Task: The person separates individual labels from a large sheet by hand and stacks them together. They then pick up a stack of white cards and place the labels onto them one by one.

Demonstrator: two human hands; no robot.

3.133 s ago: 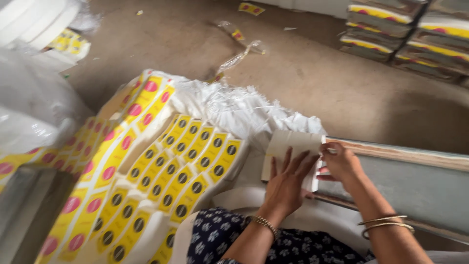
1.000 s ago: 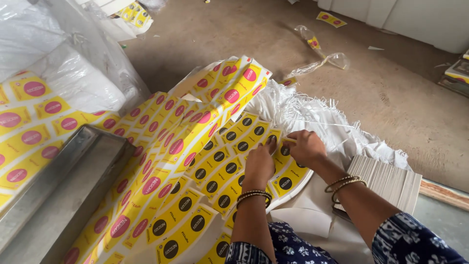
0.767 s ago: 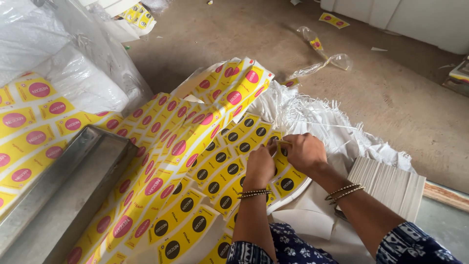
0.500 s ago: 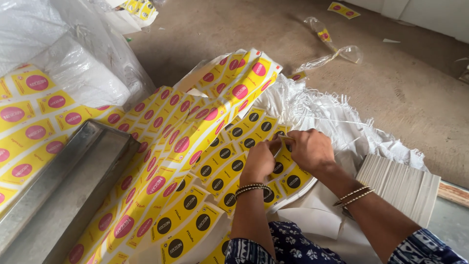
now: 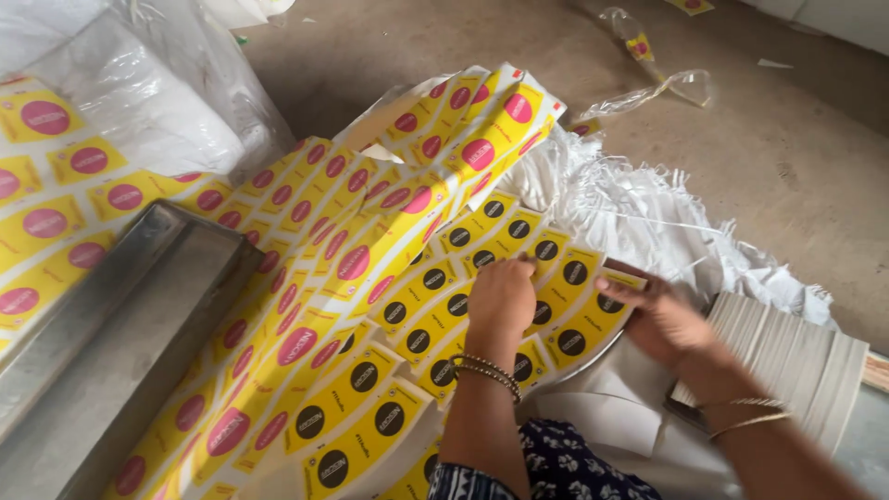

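so basically both hands are down on the fan of yellow die-cut sheets with black dots [image 5: 505, 278], which lies spread over the white woven sack [image 5: 639, 208] on the concrete floor [image 5: 796, 157]. the left hand [image 5: 501, 298] lies knuckles-up on the middle of that fan, fingers curled down onto the sheets, though i can't tell if it's actually pinching one or just pressing. the right hand [image 5: 659, 319] is at the fan's right edge, fingers stretched out flat along the outermost sheet, thumb hidden, so not clenched. each sheet's long axis runs diagonally, from near the person up and away to the right, so the strips point away from both wrists. the left hand is nearer the centre of the stack. beside that fan, towards the left, sits a bigger spread of yellow sheets with pink dots [image 5: 352, 250], and a white stack of blanks [image 5: 796, 356] sits just right of the right wrist.
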